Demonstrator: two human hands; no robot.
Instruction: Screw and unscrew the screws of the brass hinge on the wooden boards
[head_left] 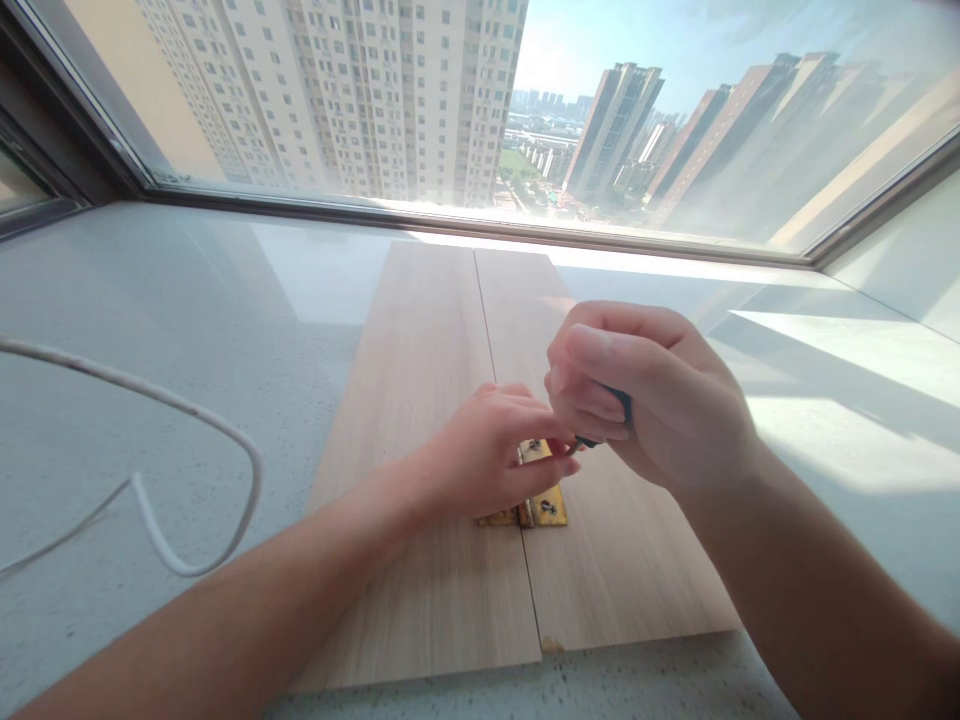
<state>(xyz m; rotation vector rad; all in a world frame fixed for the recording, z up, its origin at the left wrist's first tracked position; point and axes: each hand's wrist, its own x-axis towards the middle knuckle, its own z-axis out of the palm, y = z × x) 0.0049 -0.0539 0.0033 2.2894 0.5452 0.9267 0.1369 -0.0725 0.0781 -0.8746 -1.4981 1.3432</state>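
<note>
Two pale wood-grain boards, the left board (405, 360) and the right board (630, 560), lie side by side with a thin seam between them. A brass-coloured hinge (551, 507) spans that seam, with screws showing in its right leaf. My left hand (487, 450) rests over the hinge and hides part of it. Its thumb and fingers pinch together around the tip of a screwdriver (616, 405); any screw there is hidden. Above the right board, my right hand (652, 390) is wrapped in a fist around the screwdriver's dark handle, which is mostly covered.
A white cable (255, 470) loops over the speckled white sill (187, 330) on the left. Beyond the boards runs a dark window frame (360, 207), with tall buildings outside. Sunlight and shadow fall across the right side.
</note>
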